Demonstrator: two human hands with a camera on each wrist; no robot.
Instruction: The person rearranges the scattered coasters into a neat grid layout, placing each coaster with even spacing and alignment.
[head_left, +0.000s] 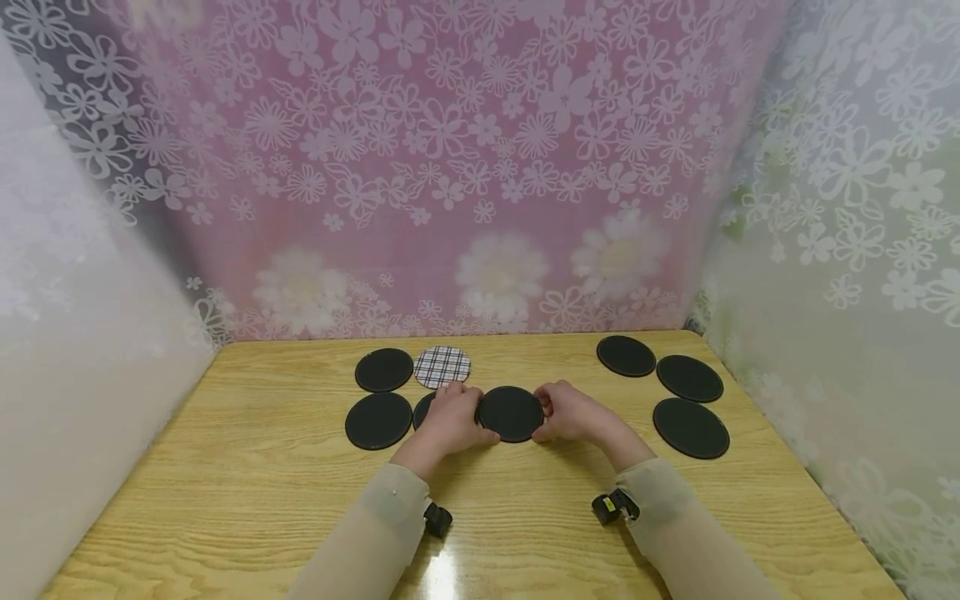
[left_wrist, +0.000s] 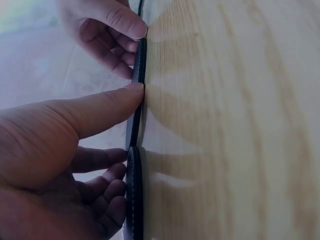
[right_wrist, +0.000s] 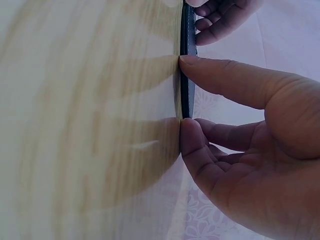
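Note:
A round black coaster with a stitched edge [head_left: 511, 413] lies level between my two hands, on or just above the table; I cannot tell which. My left hand [head_left: 448, 423] holds its left edge with thumb and fingers. At its right edge, my right hand [head_left: 574, 414] grips with thumb and curled fingertips. Under the left hand, another black coaster [head_left: 422, 408] is mostly hidden, and the left wrist view shows its rim [left_wrist: 132, 195] meeting the held one. A plaid-faced coaster [head_left: 442, 367] lies just beyond the left hand.
Two black coasters, one farther back [head_left: 384, 370] and one nearer [head_left: 378, 421], lie at the left. Three more stand at the right: back [head_left: 626, 356], middle [head_left: 689, 378] and front [head_left: 691, 428]. Flowered cloth [head_left: 495, 167] walls the wooden table [head_left: 247, 467] behind and on both sides.

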